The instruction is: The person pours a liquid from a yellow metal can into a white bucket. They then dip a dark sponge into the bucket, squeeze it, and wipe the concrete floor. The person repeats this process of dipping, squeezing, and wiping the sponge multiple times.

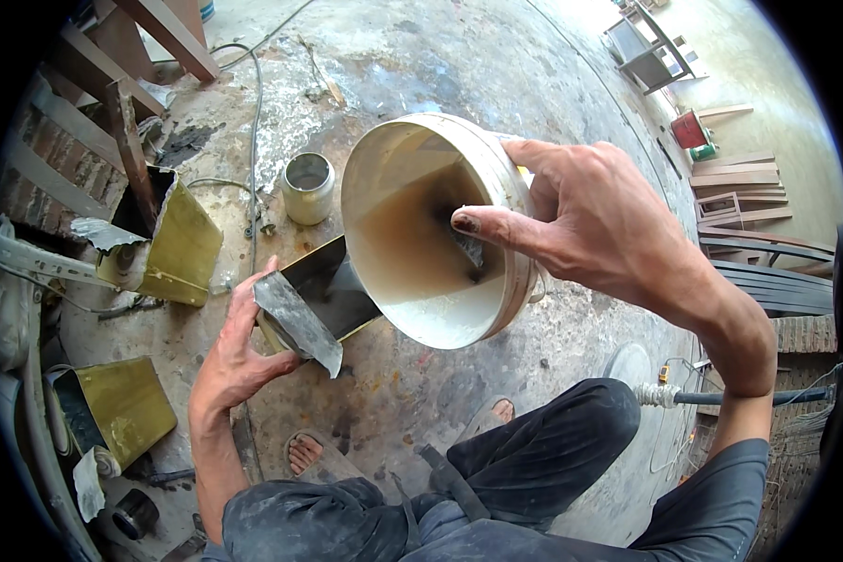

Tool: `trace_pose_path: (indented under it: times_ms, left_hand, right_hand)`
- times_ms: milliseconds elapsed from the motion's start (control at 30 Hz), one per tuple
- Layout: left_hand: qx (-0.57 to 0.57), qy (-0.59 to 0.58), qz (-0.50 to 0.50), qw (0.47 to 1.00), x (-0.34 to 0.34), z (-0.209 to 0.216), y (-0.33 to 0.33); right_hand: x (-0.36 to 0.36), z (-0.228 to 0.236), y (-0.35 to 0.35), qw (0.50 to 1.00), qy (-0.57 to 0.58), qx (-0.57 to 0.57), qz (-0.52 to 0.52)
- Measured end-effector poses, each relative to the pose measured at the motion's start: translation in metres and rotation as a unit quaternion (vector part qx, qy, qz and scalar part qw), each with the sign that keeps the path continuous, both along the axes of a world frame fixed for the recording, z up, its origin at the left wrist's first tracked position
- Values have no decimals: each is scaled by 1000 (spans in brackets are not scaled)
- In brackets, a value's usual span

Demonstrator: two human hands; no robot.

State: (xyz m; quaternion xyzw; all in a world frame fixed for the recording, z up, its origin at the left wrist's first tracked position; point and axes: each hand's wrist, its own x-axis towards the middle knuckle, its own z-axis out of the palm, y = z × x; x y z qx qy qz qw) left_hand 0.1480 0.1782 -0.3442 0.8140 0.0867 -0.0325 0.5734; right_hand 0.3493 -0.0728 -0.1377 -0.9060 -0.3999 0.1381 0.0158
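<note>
My right hand (571,211) grips a white plastic bucket (496,281) by its rim, the darkened thumb inside and the fingers round the outside. The bucket is tilted, its mouth facing me and leftward, and brownish liquid (393,239) lies inside it. Below and left of it is a rectangular metal can (356,328) with its top cut open and a dark inside. My left hand (234,351) is closed on the can's left side, beside the bent-out metal flap (298,320). Part of the can is hidden behind the bucket, so I cannot see whether they touch.
A small round metal tin (308,187) stands just beyond the can. To the left are two more cut cans, one upright (183,248) and one lying (131,412), plus wooden pieces (94,75). A cable (257,122) crosses the concrete floor. Planks (740,183) lie at right.
</note>
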Motion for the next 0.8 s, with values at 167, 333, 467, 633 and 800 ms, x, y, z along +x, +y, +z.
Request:
trace_pose_path:
  times_ms: [167, 333, 467, 633, 800]
  left_hand:
    - [-4, 5, 6, 1000, 2, 4, -2]
    - [-1, -1, 1, 1000, 0, 1, 0]
    - [-7, -2, 4, 1000, -1, 2, 0]
    - [-12, -13, 3, 1000, -1, -1, 1]
    - [-13, -7, 6, 1000, 1, 0, -1]
  right_hand:
    - [0, 1, 0, 1000, -6, 0, 9]
    - [0, -1, 1, 1000, -4, 26, 17]
    - [0, -2, 0, 999, -4, 45, 19]
    - [-1, -3, -1, 998, 16, 57, 9]
    - [1, -3, -2, 999, 1, 44, 20]
